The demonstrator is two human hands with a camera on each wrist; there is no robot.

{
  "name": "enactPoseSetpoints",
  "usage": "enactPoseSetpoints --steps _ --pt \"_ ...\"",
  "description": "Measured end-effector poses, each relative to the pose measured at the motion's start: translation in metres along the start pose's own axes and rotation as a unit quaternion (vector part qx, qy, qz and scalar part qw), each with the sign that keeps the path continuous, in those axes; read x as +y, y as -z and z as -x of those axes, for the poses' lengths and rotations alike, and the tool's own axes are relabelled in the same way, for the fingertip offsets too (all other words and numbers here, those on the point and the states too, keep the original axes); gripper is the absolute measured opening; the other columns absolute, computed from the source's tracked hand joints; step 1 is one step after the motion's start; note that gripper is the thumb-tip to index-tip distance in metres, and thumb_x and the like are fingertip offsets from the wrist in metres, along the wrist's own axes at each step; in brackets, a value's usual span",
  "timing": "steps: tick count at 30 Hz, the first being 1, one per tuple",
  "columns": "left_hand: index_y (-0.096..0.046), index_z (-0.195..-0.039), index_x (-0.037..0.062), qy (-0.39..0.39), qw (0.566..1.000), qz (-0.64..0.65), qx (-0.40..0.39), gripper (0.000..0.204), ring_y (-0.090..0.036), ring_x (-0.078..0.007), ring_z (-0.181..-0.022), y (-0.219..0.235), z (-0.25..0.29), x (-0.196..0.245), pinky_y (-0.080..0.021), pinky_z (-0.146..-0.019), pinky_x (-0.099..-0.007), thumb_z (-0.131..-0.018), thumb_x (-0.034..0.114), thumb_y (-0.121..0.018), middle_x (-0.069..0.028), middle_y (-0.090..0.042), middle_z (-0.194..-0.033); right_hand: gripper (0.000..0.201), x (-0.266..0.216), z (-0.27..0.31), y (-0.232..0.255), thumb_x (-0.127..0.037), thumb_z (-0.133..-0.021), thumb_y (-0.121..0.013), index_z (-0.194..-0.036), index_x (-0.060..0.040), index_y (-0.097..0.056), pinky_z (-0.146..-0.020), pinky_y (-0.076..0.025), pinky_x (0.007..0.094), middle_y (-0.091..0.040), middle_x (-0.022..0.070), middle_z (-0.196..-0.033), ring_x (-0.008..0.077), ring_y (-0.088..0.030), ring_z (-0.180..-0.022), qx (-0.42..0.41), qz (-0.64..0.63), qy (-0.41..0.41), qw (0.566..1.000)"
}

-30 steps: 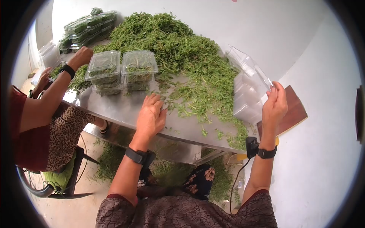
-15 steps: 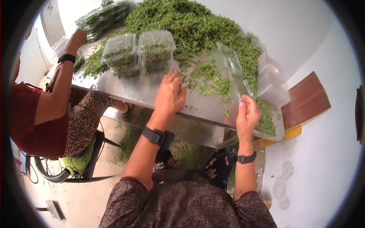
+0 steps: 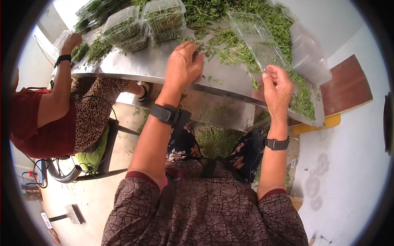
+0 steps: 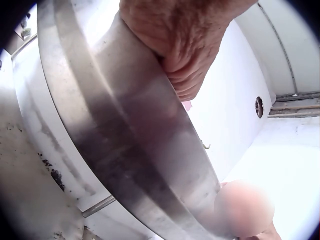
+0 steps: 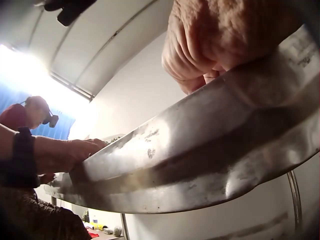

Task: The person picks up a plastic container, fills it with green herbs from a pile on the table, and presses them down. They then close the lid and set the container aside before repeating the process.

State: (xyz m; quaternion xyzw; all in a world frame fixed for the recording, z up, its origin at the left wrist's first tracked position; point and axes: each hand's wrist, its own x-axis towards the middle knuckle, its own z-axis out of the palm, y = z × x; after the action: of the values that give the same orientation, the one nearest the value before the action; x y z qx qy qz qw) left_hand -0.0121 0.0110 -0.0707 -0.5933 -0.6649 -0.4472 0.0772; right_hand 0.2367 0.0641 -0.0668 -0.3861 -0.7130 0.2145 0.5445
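My right hand point(image 3: 279, 88) pinches the near corner of an unfolded clear plastic clamshell box point(image 3: 262, 47). The box, with no greens showing inside, overlaps the loose leafy greens point(image 3: 236, 47) in the head view. My left hand point(image 3: 182, 67) rests at the near side of the metal table point(image 3: 150, 61), fingers loosely extended and holding nothing. Just beyond it stand stacked clamshell boxes point(image 3: 164, 18) filled with greens. In the left wrist view the table's rim point(image 4: 125, 115) fills the middle. The right wrist view has the box hidden behind the hand point(image 5: 215, 45) and table edge.
Nested plastic boxes point(image 3: 310, 55) stand at the table's right, beside a reddish-brown board point(image 3: 347, 86). At the left sits another person point(image 3: 45, 119), one hand among greens and packed boxes. More greens point(image 3: 217, 141) lie below the table.
My right hand has brought the clamshell box leftward from beside the nested boxes to over the greens. The left hand stays near the table edge. The head view has tilted downward.
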Motion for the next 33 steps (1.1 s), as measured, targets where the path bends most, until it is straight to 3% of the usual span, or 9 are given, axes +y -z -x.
enactPoseSetpoints --steps 19,27,30,32,33 --pt "-0.065 -0.097 -0.0056 0.000 0.999 0.045 0.019 0.029 -0.060 -0.0383 -0.102 0.003 -0.002 0.004 -0.048 -0.088 -0.0387 -0.080 0.017 -0.063 -0.0224 -0.062 -0.113 0.020 -0.002 0.000 -0.002 0.002 -0.074 -0.066 -0.094 0.0040 -0.063 -0.069 -0.052 0.0309 -0.066 0.0142 -0.095 0.0225 -0.066 -0.076 0.011 0.010 0.026 1.000" --pt "-0.060 -0.106 -0.0065 -0.006 0.999 0.024 0.045 0.036 -0.050 -0.0420 -0.115 0.000 -0.001 0.002 -0.041 -0.098 -0.0417 -0.077 0.015 -0.065 -0.0282 -0.055 -0.120 0.020 0.000 -0.001 -0.003 0.001 -0.075 -0.066 -0.094 0.0042 -0.062 -0.069 -0.052 0.0301 -0.066 0.0132 -0.094 0.0205 -0.066 -0.077 0.017 -0.009 0.012 1.000" --pt "-0.058 -0.111 -0.0058 0.004 0.999 0.007 0.034 0.042 -0.046 -0.0438 -0.119 0.000 0.001 0.004 -0.039 -0.100 -0.0435 -0.078 0.019 -0.066 -0.0296 -0.052 -0.123 0.017 0.004 0.001 -0.002 0.001 -0.077 -0.065 -0.094 0.0039 -0.062 -0.071 -0.050 0.0290 -0.066 0.0111 -0.092 0.0175 -0.064 -0.078 0.025 -0.051 -0.029 0.998" --pt "-0.055 -0.119 -0.0040 0.035 0.999 -0.012 0.009 0.052 -0.042 -0.0410 -0.126 0.000 0.000 0.004 -0.036 -0.104 -0.0433 -0.080 0.029 -0.066 -0.0286 -0.048 -0.130 0.016 0.007 0.000 -0.001 0.001 -0.079 -0.064 -0.094 0.0036 -0.062 -0.071 -0.050 0.0282 -0.066 0.0097 -0.091 0.0157 -0.062 -0.078 0.028 -0.074 -0.053 0.995" --pt "-0.055 -0.119 -0.0040 0.031 0.999 -0.011 0.013 0.052 -0.042 -0.0410 -0.126 -0.001 0.000 0.003 -0.036 -0.104 -0.0433 -0.080 0.029 -0.066 -0.0286 -0.048 -0.130 0.016 0.007 0.001 0.000 0.001 -0.082 -0.062 -0.097 0.0031 -0.061 -0.070 -0.047 0.0250 -0.063 0.0061 -0.090 0.0113 -0.058 -0.077 0.023 -0.082 -0.057 0.995"
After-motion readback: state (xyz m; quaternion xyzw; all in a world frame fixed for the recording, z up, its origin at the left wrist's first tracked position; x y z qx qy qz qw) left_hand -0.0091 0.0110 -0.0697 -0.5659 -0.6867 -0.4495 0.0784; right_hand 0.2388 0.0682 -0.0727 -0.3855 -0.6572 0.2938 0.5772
